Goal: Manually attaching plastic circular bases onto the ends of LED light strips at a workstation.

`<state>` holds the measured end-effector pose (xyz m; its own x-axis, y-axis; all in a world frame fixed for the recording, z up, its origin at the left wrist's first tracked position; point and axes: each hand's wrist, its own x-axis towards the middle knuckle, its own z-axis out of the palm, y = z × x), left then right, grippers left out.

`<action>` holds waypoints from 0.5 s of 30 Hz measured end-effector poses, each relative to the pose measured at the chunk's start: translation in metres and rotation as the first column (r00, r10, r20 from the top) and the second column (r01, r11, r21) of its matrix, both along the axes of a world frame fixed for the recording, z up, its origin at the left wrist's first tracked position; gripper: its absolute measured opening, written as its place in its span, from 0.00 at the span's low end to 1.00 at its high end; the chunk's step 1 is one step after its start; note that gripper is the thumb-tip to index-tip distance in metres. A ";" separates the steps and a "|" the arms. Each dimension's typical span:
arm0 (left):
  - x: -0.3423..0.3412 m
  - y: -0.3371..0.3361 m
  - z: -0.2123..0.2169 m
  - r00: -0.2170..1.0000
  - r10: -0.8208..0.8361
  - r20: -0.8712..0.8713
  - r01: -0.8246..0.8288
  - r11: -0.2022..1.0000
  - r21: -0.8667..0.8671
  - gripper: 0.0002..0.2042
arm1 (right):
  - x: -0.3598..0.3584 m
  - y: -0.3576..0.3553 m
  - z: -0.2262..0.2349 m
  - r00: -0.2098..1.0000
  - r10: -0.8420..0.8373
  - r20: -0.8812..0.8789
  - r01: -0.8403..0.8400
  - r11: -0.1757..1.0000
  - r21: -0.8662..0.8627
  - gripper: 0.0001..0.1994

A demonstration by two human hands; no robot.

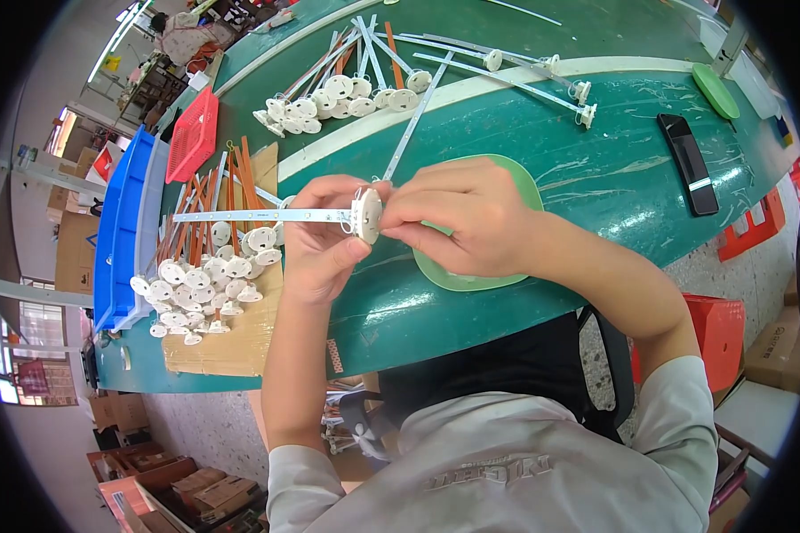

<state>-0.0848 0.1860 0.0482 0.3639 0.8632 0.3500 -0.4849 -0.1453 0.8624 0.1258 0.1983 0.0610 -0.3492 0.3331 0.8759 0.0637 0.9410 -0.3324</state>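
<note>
Holding a pale narrow strip [258, 215], capped by a round white plastic-looking disc [370, 215], above a glossy green table [596, 191]

From where I stand, a seated person's left hand [318, 244] grips the disc, thumb in front and fingers curled behind; the strip points left. The right hand [467, 218] is pinched narrow at the disc's other face; whether anything small sits between its fingertips I cannot tell.

The table's curved front edge passes just before the person's body. Widest room for moving lies rightward, between a shallow light-green tray [530, 188] under the right hand and a black rectangular phone [688, 164] near the right edge. Leftward is tighter: a heap of brown and pale disc-ended strips [191, 289] covers much of a brown cardboard sheet [213, 361], with a long blue plastic tray [123, 231] beyond.

Raised lettering crosses the grey short-sleeved shirt [507, 497].

Counting: one phone, one blue tray, one red slatted plastic basket [203, 133], and one oval green dish [716, 91] at the far right. Four white discs on strips [585, 115] lie apart at the upper right. A bunch of disc-ended strips [338, 93] at the top holds over ten; the left heap, over twenty. Overlap prevents exact totals.
</note>
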 end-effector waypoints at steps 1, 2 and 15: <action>0.002 0.000 0.000 1.000 0.000 0.001 0.000 1.000 0.000 0.27 | -0.001 -0.002 0.000 0.999 -0.039 -0.012 0.040 0.998 0.040 0.09; 0.003 0.000 0.001 1.000 0.019 -0.014 -0.019 1.000 0.002 0.27 | -0.002 -0.004 -0.001 0.999 -0.040 -0.011 0.040 0.998 0.040 0.09; 0.018 -0.005 -0.009 0.994 0.095 0.054 -0.089 0.991 -0.097 0.24 | -0.008 -0.008 -0.011 0.980 -0.186 -0.071 0.185 0.983 -0.019 0.08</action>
<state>-0.0669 0.1812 0.0392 0.2627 0.9222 0.2838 -0.5232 -0.1110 0.8450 0.1178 0.1900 0.0499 -0.2166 0.3972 0.8918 0.2124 0.9108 -0.3541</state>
